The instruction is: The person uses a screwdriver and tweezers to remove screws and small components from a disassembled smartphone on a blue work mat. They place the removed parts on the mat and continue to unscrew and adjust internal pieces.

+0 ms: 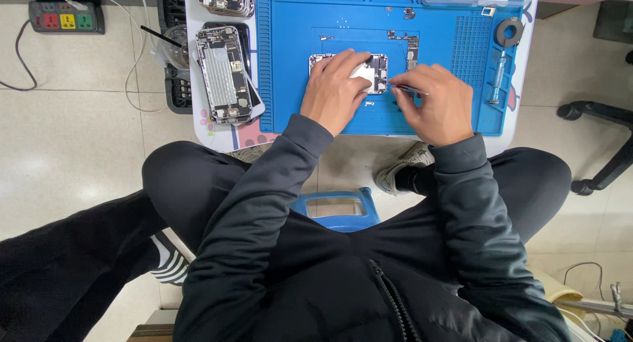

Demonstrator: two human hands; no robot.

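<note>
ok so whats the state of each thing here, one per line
opened phone: back shell open, flat on blue mat, held down
left hand: pressing on phone
right hand: grip shut on thin tool, tip at phone edge
second phone: opened, insides exposed, lying left of mat

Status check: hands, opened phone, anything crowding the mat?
Left hand pressing down opened phone. Right hand pinching tweezers at its edge. Loose parts nearby on blue mat.
</note>
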